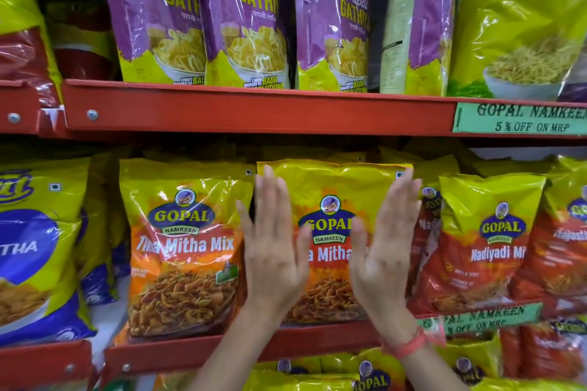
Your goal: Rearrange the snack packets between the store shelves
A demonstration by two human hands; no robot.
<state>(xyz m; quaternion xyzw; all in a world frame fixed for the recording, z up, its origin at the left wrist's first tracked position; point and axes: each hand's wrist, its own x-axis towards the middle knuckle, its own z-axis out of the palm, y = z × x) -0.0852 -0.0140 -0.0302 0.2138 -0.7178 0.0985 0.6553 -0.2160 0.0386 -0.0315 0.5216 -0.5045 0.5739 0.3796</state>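
A yellow and orange Tikha Mitha Mix packet stands upright on the middle red shelf. My left hand lies flat against its left edge, fingers straight and pointing up. My right hand, with a pink band at the wrist, is flat against its right edge. Both palms face inward, with the packet between them. A second Tikha Mitha Mix packet stands just to the left. Whether the palms press the packet or only hover in front of it is unclear.
Nadiyadi Mix packets stand to the right, blue and yellow packets to the left. Purple Papdi Gathiya packets line the upper shelf. A green price label sits on its edge. More packets fill the shelf below.
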